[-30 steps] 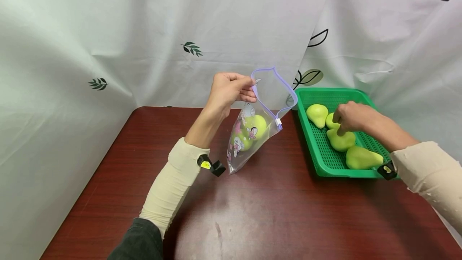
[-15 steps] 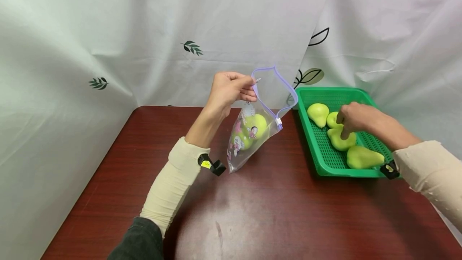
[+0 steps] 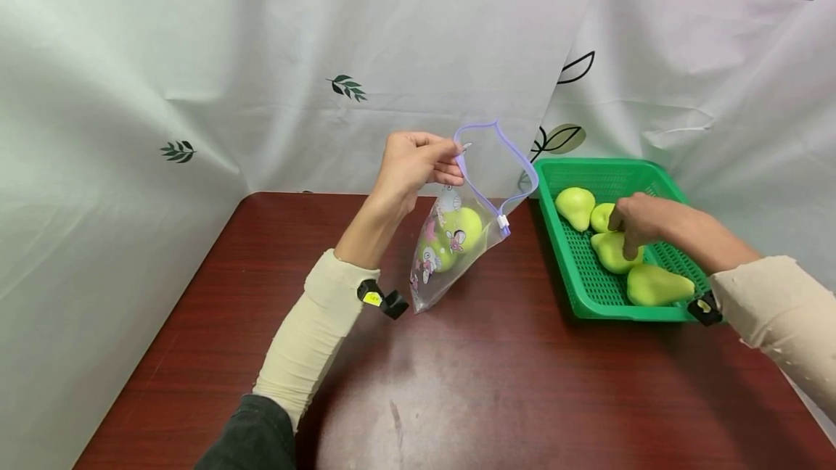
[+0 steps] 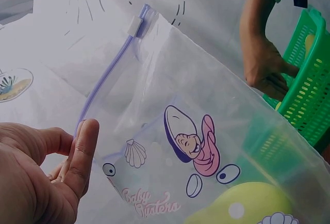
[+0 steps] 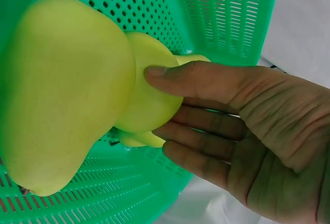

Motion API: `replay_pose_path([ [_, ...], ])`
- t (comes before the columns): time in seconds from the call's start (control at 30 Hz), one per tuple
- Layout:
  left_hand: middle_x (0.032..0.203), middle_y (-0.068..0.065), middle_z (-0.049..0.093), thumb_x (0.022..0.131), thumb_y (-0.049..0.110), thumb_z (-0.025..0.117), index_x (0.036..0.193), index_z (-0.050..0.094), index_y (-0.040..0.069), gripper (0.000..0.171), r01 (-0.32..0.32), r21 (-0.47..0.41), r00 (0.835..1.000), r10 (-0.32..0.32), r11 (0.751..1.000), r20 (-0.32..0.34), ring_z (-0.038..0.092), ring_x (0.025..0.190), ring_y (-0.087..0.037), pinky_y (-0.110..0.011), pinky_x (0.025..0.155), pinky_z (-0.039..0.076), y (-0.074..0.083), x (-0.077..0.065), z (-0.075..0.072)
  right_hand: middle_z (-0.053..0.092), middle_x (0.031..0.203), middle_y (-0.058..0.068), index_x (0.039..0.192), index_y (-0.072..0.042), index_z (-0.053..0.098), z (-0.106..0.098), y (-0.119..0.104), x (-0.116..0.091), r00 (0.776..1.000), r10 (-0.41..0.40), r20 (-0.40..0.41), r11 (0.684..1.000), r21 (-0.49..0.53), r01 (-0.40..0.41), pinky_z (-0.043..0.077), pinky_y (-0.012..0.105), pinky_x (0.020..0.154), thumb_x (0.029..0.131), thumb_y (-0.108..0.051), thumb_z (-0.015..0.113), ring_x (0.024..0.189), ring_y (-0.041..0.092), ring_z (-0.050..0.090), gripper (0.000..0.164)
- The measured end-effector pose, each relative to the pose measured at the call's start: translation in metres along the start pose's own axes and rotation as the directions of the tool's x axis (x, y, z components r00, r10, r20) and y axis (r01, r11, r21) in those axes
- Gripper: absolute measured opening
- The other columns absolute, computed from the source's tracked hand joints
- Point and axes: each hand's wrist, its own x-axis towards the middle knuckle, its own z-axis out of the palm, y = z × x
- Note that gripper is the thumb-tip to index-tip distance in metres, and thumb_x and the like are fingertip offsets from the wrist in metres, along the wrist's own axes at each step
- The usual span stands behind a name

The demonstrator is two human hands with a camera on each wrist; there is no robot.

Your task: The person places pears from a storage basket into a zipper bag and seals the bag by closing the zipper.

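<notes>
My left hand pinches the purple-edged mouth of a clear zip bag and holds it up above the table, its mouth spread apart. Yellow-green fruits lie inside; printed cartoons cover part of them in the left wrist view. Over the green basket, my right hand has its thumb on a green pear, with the fingers round its far side. In the right wrist view that pear sits behind a larger pear.
Other fruits stay in the basket: a pear at the back left, a rounder one beside it, and a pear at the front. The dark red table meets a white curtain at the back.
My right hand has shifted slightly to the right over the pear, its thumb lying further across it. The left hand and the bag stay almost still.
</notes>
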Motion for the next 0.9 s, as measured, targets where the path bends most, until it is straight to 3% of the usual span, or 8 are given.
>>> replay_pose_path([
  [0.17, 0.062, -0.011, 0.07, 0.09, -0.006, 0.068, 0.088, 0.075, -0.01, 0.008, -0.001, -0.002, 1.0, 0.001, 1.0, 0.001, 0.071, 0.051, -0.019, -0.038, 0.062, 0.07, -0.0005, 0.0, 0.0005, 0.073, 0.108, 0.021, 0.119, 0.009, 0.071, 0.0012, 0.0, -0.0018, 1.0, -0.017, -0.003, 1.0, 0.0, 0.017, 0.048, 0.029, 0.059, 0.062, 0.011, 0.08, 0.088, 0.028, 0.066, 0.058],
  [0.27, 0.062, -0.011, 0.07, 0.09, -0.005, 0.068, 0.087, 0.075, -0.01, 0.009, -0.003, -0.002, 1.0, 0.003, 1.0, 0.002, 0.071, 0.051, -0.019, -0.038, 0.062, 0.07, -0.0009, -0.0001, 0.0005, 0.073, 0.114, 0.024, 0.122, 0.01, 0.07, 0.0013, -0.0006, -0.003, 1.0, -0.023, -0.002, 1.0, -0.005, 0.023, 0.053, 0.03, 0.061, 0.062, 0.012, 0.079, 0.095, 0.033, 0.069, 0.061],
  [0.4, 0.062, -0.011, 0.07, 0.09, -0.005, 0.067, 0.093, 0.073, -0.015, 0.012, -0.008, -0.002, 1.0, 0.008, 1.0, 0.004, 0.071, 0.051, -0.018, -0.038, 0.063, 0.07, -0.0017, -0.0002, 0.0001, 0.073, 0.117, 0.025, 0.123, 0.008, 0.07, 0.0014, -0.0017, -0.003, 0.999, -0.04, -0.015, 0.999, 0.013, 0.04, 0.066, 0.043, 0.075, 0.065, 0.006, 0.082, 0.105, 0.043, 0.07, 0.06],
  [0.5, 0.062, -0.011, 0.07, 0.09, -0.005, 0.067, 0.097, 0.072, -0.019, 0.016, -0.012, -0.003, 1.0, 0.012, 1.0, 0.006, 0.071, 0.051, -0.018, -0.037, 0.063, 0.07, -0.0019, -0.0004, -0.0006, 0.075, 0.115, 0.024, 0.123, 0.008, 0.07, 0.0018, -0.0022, -0.0017, 0.997, -0.069, -0.034, 0.997, 0.027, 0.07, 0.067, 0.049, 0.082, 0.068, -0.003, 0.087, 0.105, 0.042, 0.071, 0.059],
  [0.67, 0.062, -0.011, 0.07, 0.09, -0.006, 0.067, 0.094, 0.073, -0.016, 0.013, -0.012, -0.007, 1.0, 0.012, 1.0, 0.008, 0.071, 0.051, -0.018, -0.037, 0.061, 0.07, -0.0018, -0.0004, -0.0007, 0.077, 0.112, 0.02, 0.12, 0.006, 0.073, 0.0036, -0.0026, 0.0005, 0.99, -0.125, -0.068, 0.992, 0.012, 0.126, 0.067, 0.05, 0.084, 0.071, -0.017, 0.093, 0.101, 0.038, 0.073, 0.058],
  [0.9, 0.062, -0.011, 0.07, 0.089, -0.006, 0.068, 0.093, 0.073, -0.016, 0.012, -0.006, -0.013, 1.0, 0.006, 1.0, 0.002, 0.07, 0.051, -0.018, -0.036, 0.06, 0.07, -0.0015, -0.0007, -0.0011, 0.078, 0.109, 0.016, 0.116, 0.003, 0.076, 0.0052, -0.0044, 0.0015, 0.987, -0.135, -0.086, 0.991, 0.014, 0.137, 0.067, 0.046, 0.079, 0.067, -0.016, 0.094, 0.096, 0.032, 0.074, 0.055],
])
